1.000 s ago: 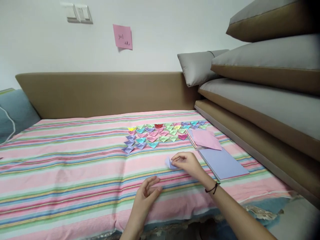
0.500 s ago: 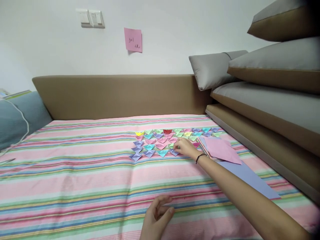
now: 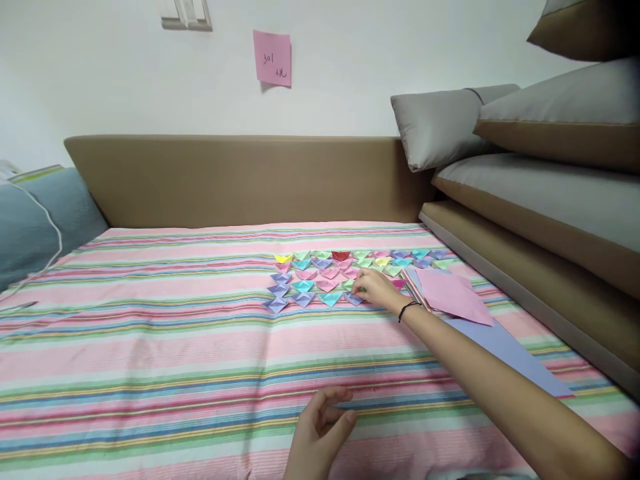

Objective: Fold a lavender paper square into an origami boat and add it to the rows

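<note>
Several small folded paper shapes (image 3: 320, 277) in many colours lie in rows on the striped bedsheet (image 3: 150, 347). My right hand (image 3: 376, 290) reaches out to the near right end of the rows, its fingers pinched on a purple folded piece (image 3: 354, 298) that lies on the sheet. A black band circles that wrist. My left hand (image 3: 323, 427) rests near the front edge, fingers loosely curled with nothing in them. A stack of flat paper sheets, pink (image 3: 450, 293) on top and lavender (image 3: 505, 350) nearer me, lies right of the rows.
A brown padded headboard (image 3: 240, 180) runs along the back. Grey and brown cushions (image 3: 550, 173) are stacked at the right. A blue-grey pillow (image 3: 35, 220) sits at the left. A pink sticky note (image 3: 272, 57) and a light switch (image 3: 186, 13) are on the wall.
My right hand carried the purple folded piece from the sheet in front of me out to the near row of shapes and set it down there. My left hand stayed near the front edge.
</note>
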{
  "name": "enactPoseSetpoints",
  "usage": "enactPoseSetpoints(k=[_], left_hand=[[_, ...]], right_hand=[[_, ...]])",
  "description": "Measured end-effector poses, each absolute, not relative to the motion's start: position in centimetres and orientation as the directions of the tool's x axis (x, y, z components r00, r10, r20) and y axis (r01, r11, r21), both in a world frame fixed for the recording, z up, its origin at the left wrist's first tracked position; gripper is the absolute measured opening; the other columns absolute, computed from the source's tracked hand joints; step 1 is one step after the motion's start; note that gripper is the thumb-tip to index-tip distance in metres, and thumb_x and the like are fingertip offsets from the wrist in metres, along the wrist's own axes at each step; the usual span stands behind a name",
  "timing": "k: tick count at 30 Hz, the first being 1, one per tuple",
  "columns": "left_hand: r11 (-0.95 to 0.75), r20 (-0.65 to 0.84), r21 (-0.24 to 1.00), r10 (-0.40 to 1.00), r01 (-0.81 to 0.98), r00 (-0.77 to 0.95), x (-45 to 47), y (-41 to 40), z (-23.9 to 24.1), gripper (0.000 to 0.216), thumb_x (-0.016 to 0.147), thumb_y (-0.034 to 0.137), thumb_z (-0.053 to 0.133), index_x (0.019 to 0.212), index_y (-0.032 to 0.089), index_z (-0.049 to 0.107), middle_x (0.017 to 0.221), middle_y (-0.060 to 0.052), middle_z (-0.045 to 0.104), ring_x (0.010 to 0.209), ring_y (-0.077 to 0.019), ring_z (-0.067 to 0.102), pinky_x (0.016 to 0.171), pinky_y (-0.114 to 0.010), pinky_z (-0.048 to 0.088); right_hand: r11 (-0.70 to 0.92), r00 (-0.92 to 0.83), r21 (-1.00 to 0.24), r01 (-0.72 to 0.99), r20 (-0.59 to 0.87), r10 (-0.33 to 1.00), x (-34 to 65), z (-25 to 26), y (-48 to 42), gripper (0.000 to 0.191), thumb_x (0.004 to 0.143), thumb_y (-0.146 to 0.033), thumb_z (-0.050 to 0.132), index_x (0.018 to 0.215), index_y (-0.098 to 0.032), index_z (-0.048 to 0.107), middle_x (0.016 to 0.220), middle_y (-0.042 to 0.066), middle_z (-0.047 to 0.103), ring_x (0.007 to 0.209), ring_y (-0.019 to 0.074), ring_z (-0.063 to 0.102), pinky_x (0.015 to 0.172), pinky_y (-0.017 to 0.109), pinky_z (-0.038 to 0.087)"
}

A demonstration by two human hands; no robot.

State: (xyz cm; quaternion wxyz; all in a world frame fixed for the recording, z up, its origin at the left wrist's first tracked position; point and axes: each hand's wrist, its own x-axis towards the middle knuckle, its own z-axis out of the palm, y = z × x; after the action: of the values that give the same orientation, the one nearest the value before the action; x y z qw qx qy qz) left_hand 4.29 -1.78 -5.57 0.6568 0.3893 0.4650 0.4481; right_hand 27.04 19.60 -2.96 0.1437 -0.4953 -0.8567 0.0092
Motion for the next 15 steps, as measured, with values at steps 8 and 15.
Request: enactPoseSetpoints(k=[8,15], left_hand=[[0.285,-0.252,0.939,0.951,-0.190,0.180,4.14,-1.71,-5.43,0.042,0.062,0.047,0.074,0.090,0.017,0.067,0.100,-0.011,0.069,0.092,-0.0240,0.063,0.078,-0.032,0.045],[0.289,-0.259,0.943,0.949,-0.167,0.182,4.05,-1.67,-5.13,0.042,0.063,0.048,0.074,0.091,0.017,0.067,0.101,-0.012,0.069,0.093,-0.0245,0.062,0.078,-0.031,0.045]], right_hand=[[0.491,-0.450,-0.141,0.860,0.247,0.858,26.39,-2.42,19.26,0.012,0.072,-0.012,0.068,0.076,-0.021,0.075,0.081,0.005,0.061,0.082,0.0177,0.056,0.072,0.026,0.039],[0.485,-0.443,-0.144,0.862,0.250,0.861,26.07,-2.10,19.04,0.013,0.070,-0.013,0.069,0.079,-0.020,0.074,0.083,0.006,0.063,0.084,0.0189,0.057,0.073,0.027,0.041]])
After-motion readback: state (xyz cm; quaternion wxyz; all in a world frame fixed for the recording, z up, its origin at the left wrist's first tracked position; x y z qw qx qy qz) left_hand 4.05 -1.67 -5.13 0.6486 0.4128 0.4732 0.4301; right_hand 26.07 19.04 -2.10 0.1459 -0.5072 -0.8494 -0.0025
